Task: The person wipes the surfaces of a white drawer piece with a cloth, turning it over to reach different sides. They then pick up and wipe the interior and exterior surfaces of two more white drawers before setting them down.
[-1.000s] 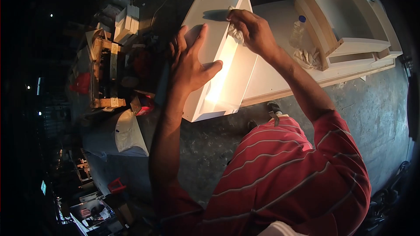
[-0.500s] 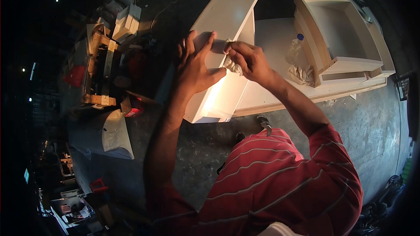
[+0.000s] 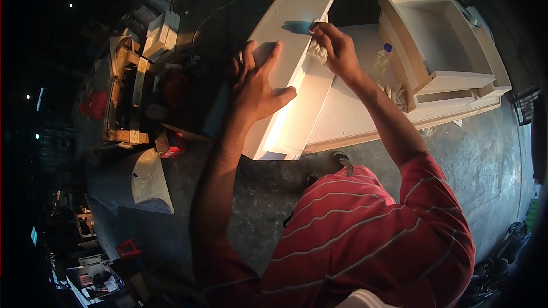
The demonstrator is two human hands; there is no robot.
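A long white drawer (image 3: 297,8) stands on edge at the left end of a white board (image 3: 354,102). My left hand (image 3: 257,82) lies with spread fingers on its broad face, the thumb reaching toward the long edge. Pinched in my right hand (image 3: 337,48) is a crumpled whitish cloth (image 3: 317,51), which sits at the drawer's long edge, farther up than my left hand. Part of the cloth is hidden under my fingers.
On the board's right side are stacked white drawers (image 3: 436,28), a clear bottle (image 3: 381,60) with a blue cap, and another crumpled cloth (image 3: 395,96), partly behind my forearm. At left stand a wooden frame (image 3: 137,82) and a pale curved panel (image 3: 149,179) on the concrete floor.
My right hand has slid the cloth up along the drawer's edge, away from my body. My left hand stays in nearly the same place on the drawer.
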